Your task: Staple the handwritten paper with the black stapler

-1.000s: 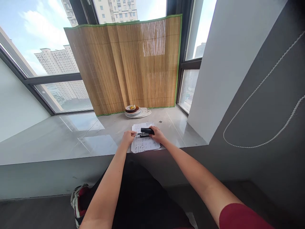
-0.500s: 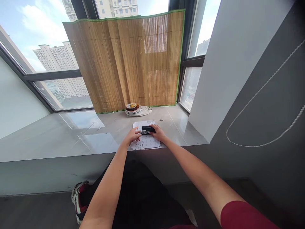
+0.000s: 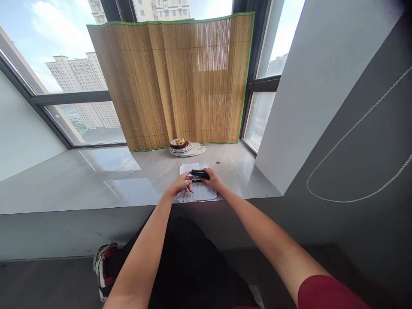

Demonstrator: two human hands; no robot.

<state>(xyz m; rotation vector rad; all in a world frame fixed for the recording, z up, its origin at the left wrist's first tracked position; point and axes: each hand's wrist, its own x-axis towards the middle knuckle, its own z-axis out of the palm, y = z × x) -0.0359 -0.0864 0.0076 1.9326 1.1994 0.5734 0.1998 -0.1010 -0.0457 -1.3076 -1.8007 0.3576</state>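
Observation:
A black stapler lies over white sheets of paper with dark writing, near the front edge of the sill. My right hand is wrapped round the stapler's right end. At its left end, the fingers of my left hand close in on the front tip and seem to touch it; the lower fingers are curled over the paper. Between the upper arm and the base of the stapler a silvery part shows. Whether the left fingertips pinch anything small is too fine to make out.
Behind the paper stands a stack of plates with an oval plate beside it. A small dark piece lies on the tiled sill. A bamboo mat leans against the window; a beaded cord hangs at right.
My left hand's fingers have drawn together and come closer to the stapler's front end. The right hand keeps its hold, and the view has shifted slightly.

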